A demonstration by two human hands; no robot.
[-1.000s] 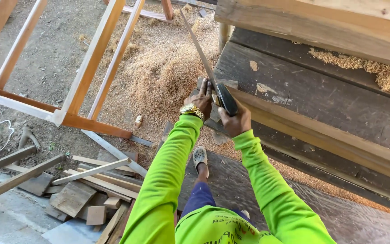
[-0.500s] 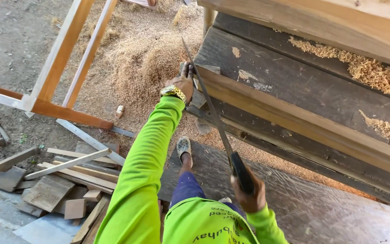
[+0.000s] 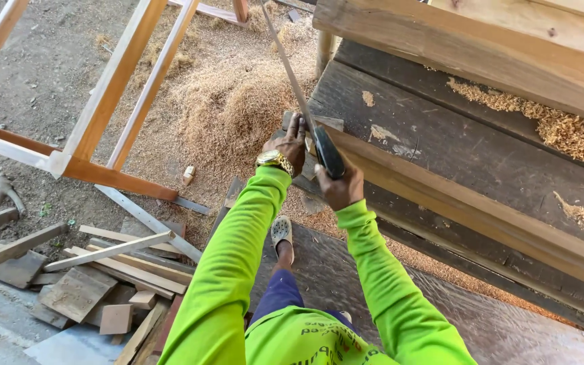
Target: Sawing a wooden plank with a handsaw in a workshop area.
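Hand saw (image 3: 290, 74), cut under way and unfinished: right hand (image 3: 341, 184) with fingers clamped on its dark handle, left hand (image 3: 290, 143) pressing the small wood block (image 3: 320, 123) at the dark plank (image 3: 454, 145) edge, block not yet parted; sawdust heap (image 3: 231, 101) on ground below.

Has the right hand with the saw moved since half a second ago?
Yes. The right hand pushed the saw forward, from near the person's body up to the left hand at the plank's end.

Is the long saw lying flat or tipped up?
Tipped up: the thin metal handsaw slants away from the dark handle in the right hand.
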